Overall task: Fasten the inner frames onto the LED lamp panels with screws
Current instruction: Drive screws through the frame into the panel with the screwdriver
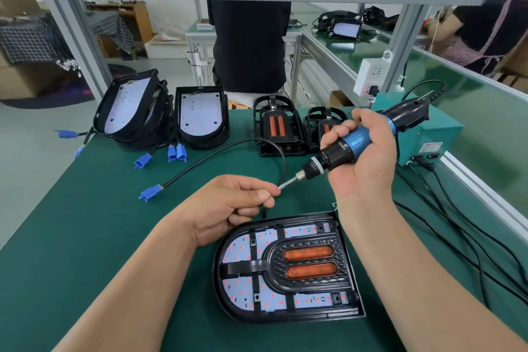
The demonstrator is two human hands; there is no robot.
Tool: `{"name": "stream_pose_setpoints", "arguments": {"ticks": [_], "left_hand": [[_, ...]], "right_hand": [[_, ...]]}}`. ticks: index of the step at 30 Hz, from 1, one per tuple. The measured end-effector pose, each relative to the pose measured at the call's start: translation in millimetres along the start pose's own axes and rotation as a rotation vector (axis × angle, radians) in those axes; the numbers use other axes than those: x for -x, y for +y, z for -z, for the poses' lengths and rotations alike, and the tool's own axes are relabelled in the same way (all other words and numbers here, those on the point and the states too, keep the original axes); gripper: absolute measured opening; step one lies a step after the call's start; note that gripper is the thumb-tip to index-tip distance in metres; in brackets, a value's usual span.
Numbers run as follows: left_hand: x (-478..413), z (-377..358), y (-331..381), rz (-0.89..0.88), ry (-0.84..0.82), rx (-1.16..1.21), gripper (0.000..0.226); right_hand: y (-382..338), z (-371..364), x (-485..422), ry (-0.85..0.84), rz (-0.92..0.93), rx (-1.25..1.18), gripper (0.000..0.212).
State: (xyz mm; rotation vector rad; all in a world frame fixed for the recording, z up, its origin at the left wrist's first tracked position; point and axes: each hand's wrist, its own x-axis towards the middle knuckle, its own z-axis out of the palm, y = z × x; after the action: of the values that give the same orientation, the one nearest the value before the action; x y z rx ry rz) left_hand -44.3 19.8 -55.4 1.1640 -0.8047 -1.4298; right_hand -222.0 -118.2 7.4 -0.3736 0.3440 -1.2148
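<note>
Head | right hand grip wraps blue cylindrical screwdriver | left hand grip pinches tiny screw

The tabletop is covered in dark green. The LED lamp panel is housed in black, its board white and dotted with red. The inner frame is moulded in black, with a diamond texture around two orange lenses. The electric screwdriver is finished in blue and black. A blue connector is fitted to a black cable. The control box is painted teal.
</note>
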Motion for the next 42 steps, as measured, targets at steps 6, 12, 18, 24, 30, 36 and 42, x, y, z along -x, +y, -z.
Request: {"name": "stream_pose_setpoints", "arguments": {"ticks": [6,12,18,24,30,36,42], "left_hand": [[-0.2,0.4,-1.2,-0.005,-0.03,-0.027,0.02],[-0.7,-3.8,-1.1,0.014,-0.012,-0.028,0.022],[1.1,-5.1,0.4,0.009,-0.008,-0.031,0.019],[0.8,-6.7,-0.3,-0.002,-0.025,-0.024,0.021],[0.4,-10.0,0.2,-0.042,0.003,-0.03,0.02],[-0.5,-7.1,0.4,-0.084,0.015,-0.02,0.019],[-0.1,-5.7,0.2,-0.101,-0.03,0.005,0.02]], "right_hand": [[5.0,3.5,2.6,-0.032,0.003,0.039,0.02],[5.7,3.9,3.9,-0.049,-0.006,0.058,0.013],[6.1,4.8,4.2,-0.073,0.001,0.064,0.011],[6.6,3.7,4.7,-0.086,0.012,0.084,0.008],[6.9,4.2,3.7,-0.109,0.029,0.157,0.009],[9.7,6.4,8.4,-0.101,0.125,0.262,0.017],[6.1,7.5,11.4,-0.137,0.12,0.238,0.023]]}}
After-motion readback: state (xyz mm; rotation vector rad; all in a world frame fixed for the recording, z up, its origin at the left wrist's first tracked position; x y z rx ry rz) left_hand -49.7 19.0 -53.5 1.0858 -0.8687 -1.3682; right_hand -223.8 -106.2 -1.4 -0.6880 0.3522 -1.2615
